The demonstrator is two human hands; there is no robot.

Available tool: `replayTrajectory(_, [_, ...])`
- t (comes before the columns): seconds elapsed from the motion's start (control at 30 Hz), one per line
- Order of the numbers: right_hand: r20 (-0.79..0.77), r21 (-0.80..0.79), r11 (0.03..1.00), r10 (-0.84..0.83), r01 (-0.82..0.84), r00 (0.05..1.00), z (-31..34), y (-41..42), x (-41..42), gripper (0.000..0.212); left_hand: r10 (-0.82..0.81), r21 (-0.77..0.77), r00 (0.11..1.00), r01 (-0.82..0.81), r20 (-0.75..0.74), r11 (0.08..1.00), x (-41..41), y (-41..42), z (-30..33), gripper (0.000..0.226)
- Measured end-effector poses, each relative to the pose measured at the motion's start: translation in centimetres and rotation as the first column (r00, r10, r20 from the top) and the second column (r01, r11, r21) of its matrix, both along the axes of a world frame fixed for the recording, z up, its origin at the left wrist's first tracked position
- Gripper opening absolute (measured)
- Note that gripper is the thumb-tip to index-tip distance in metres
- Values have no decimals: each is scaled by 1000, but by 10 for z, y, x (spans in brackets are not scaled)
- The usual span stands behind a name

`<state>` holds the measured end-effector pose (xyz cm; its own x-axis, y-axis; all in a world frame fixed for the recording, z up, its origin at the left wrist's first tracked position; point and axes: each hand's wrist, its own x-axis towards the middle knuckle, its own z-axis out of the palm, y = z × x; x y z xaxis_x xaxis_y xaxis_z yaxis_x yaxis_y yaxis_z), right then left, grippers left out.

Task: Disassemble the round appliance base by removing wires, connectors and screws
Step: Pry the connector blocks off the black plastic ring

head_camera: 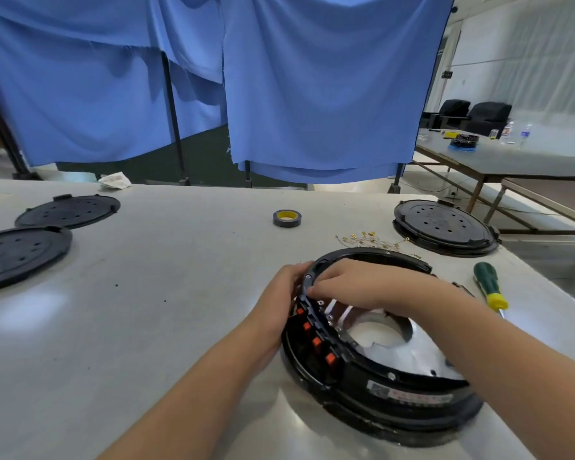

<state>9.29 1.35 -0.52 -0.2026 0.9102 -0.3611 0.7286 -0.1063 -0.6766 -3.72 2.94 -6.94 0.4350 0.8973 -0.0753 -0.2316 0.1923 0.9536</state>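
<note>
Blue curtains back the worktop; loose connectors lie removed. Left hand and right hand both pinch the base ring; much apparently remains.

Base black glossy plastic, shiny metal plate inside; table smooth, matt grey.

Round black base on table, open, orange connectors showing at left, black ring tilted up
</note>
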Motion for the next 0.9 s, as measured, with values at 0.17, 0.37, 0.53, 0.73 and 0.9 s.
replayTrajectory(0.17, [-257,-205,979,-37,-18,966,0,-1,20,16,-127,141,970,158,-206,977,-8,6,0,38])
replayTrajectory(0.37, [-291,-273,962,-102,20,951,-4,1,22,9,-141,151,922,207,-362,967,-30,19,-3,41])
replayTrajectory(0.53, [-388,-294,955,-155,37,909,-10,3,24,20,-258,109,939,288,-228,951,-30,16,-4,45])
replayTrajectory(0.73, [-455,-345,938,-192,27,869,-12,3,27,11,-294,149,953,301,-71,942,-26,13,-4,46])
replayTrajectory(0.9, [-484,-370,929,-214,23,848,-13,4,30,14,-320,140,947,322,-38,936,-27,14,-4,43])
